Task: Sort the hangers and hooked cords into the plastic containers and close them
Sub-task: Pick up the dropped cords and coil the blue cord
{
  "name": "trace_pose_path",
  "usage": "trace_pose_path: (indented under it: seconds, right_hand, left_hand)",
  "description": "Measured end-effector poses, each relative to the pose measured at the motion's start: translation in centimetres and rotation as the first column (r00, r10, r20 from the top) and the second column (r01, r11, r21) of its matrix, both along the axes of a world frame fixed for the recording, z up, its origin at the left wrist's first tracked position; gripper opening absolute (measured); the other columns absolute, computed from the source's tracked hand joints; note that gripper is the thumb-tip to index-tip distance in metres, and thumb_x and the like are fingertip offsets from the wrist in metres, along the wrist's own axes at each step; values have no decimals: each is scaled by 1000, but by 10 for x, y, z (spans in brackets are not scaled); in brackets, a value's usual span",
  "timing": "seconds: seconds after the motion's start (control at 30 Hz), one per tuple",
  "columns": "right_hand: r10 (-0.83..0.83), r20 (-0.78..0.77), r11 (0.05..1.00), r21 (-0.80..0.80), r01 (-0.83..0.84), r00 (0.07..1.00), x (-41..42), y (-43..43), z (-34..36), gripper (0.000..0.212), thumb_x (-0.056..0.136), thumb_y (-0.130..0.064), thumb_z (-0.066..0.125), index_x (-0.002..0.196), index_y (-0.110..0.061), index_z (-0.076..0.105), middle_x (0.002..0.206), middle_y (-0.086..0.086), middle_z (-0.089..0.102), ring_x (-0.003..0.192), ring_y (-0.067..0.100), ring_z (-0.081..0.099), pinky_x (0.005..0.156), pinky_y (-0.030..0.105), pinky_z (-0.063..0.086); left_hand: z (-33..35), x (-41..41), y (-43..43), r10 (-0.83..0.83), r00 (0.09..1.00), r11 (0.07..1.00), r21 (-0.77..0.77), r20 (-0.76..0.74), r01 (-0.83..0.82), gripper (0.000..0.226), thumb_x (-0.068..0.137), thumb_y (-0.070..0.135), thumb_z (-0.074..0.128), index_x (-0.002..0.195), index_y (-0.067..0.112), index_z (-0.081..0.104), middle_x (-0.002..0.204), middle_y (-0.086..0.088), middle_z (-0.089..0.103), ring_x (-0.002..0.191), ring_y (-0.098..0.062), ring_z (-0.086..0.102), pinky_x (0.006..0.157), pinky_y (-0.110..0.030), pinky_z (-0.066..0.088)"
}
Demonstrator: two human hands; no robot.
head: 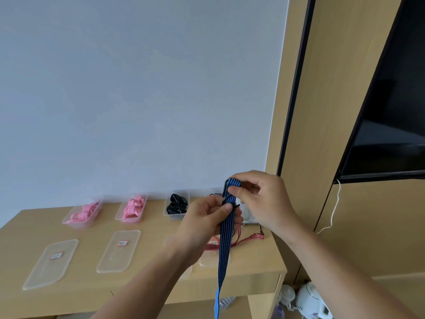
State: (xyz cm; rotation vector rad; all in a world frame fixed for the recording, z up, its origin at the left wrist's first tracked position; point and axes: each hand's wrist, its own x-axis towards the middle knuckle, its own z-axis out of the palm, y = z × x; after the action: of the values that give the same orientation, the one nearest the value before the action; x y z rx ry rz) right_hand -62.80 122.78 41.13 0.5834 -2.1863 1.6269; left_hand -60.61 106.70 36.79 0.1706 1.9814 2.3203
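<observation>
Fingers of our left hand and right hand are clamped on the folded blue-and-black striped elastic hooked cord above the light wooden desk.

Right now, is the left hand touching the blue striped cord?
Touching. The head view shows the left hand pinching the blue striped cord below its folded top, thumb pressed against the strands; the right hand grips the fold above.
</observation>
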Motion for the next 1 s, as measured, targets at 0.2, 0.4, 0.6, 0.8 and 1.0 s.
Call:
trace_pose_path:
  seconds: [0.2,0.4,0.6,0.8,1.0]
  right_hand:
    - [-149,-400,972,110,208,904,-1,-4,-10,14,75,3,82,86,-6,79,78,4,73,71,18,67,64,30,54]
    - [-171,-647,933,137,334,743,4,-5,-28,18,73,4,86,89,-1,79,83,6,75,75,18,69,71,24,54]
    - [-20,-691,906,293,305,722,5,-2,-53,24,77,1,83,100,-2,79,99,9,74,88,23,70,81,28,55]
    - [15,-639,885,367,288,769,7,-3,-59,23,87,-13,78,106,0,76,108,12,70,96,27,66,92,22,49]
    - [-177,-275,957,174,230,945,9,-9,-45,28,74,-12,87,97,-16,72,95,-9,64,83,5,60,74,21,49]
  left_hand:
    - [-1,-4,-2,85,995,994,-75,42,-82,27,100,24,66,85,4,77,86,-24,75,77,-32,74,81,-53,61]
    - [5,-10,-8,-19,980,986,166,198,-14,28,97,15,57,89,6,83,98,-21,77,88,-32,75,78,-41,64]
    - [11,-19,-16,-25,980,971,240,195,-24,21,95,14,64,93,3,81,102,-22,76,90,-31,75,77,-36,62]
    - [16,-26,-20,-25,992,988,155,128,5,20,100,6,60,105,-1,77,104,-22,76,88,-30,73,72,-34,61]
    - [16,-23,-13,55,998,998,12,18,-55,22,102,-1,55,110,7,75,103,-15,79,91,-26,76,79,-34,63]
